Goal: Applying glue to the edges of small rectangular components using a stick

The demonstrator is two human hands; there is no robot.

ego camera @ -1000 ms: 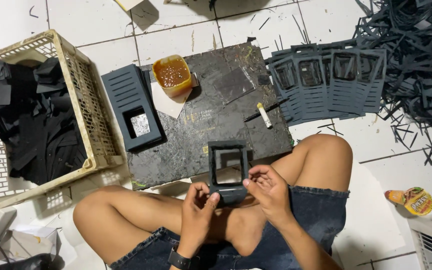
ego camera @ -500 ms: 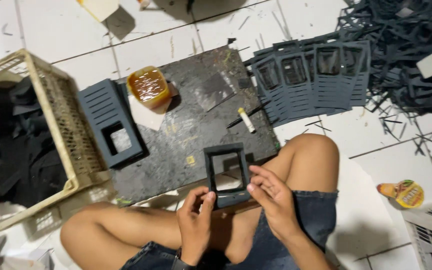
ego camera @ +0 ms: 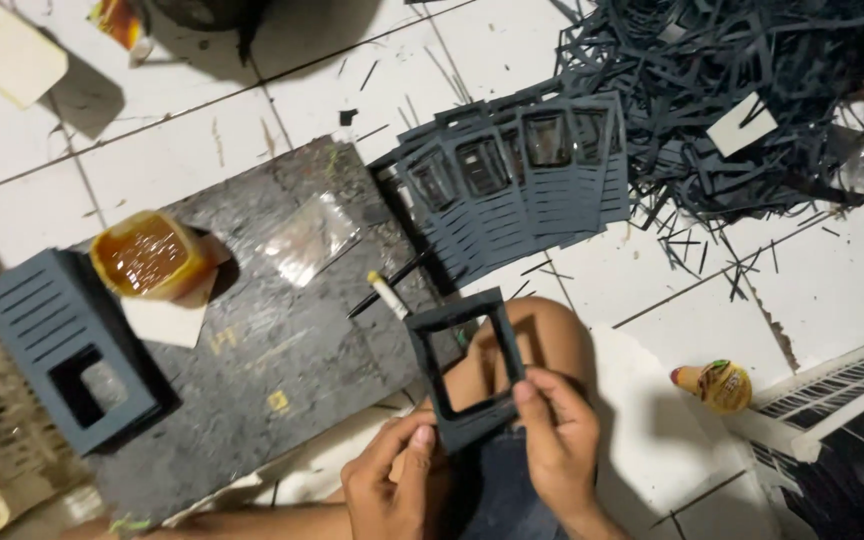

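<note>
Both hands now lift the frame point(ego camera: 467, 365) higher, up off the lap and over the knee. The left hand point(ego camera: 392, 485) and right hand point(ego camera: 552, 430) pinch its bottom edge, beside the board point(ego camera: 252, 340).

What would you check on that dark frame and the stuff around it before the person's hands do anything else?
1. Both hands on the frame: ok. The left hand and right hand pinch the lower edge of the dark square frame.
2. Frame window open: ok. The knee shows through it.
3. Glue within reach: ok. The tub of amber glue sits on the dark work board.
4. Applicator stick at hand: ok. The thin stick lies on the board beside the frame.
5. Glue already on the frame: cannot tell.
6. Finished pieces kept apart: ok. The fanned row of dark cards lies off the board.
</note>
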